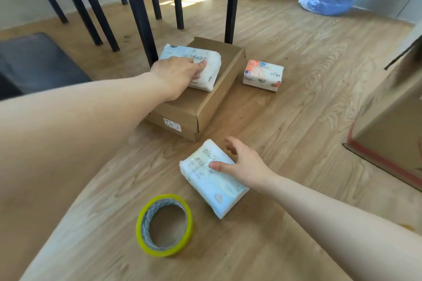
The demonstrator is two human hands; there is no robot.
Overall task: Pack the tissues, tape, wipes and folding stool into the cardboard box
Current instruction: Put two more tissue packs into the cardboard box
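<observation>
I see a wood-grain floor (pixel 296 109) under black chair legs (pixel 141 18). My left hand (pixel 180 73) grips a white tissue pack (pixel 211 73) atop the brown cardboard box (pixel 212 107). My right hand (pixel 242 164), fingers spread, thumbs a second pack (pixel 219 191) near the yellow tape (pixel 159 250).

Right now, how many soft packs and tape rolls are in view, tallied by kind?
Soft packs: 3 (first pack at the cardboard box, held by the left hand; orange-printed pack on the floor; near pack, touched by the right hand)
Tape rolls: 1 (tape roll on the floor)
Total: 4
</observation>
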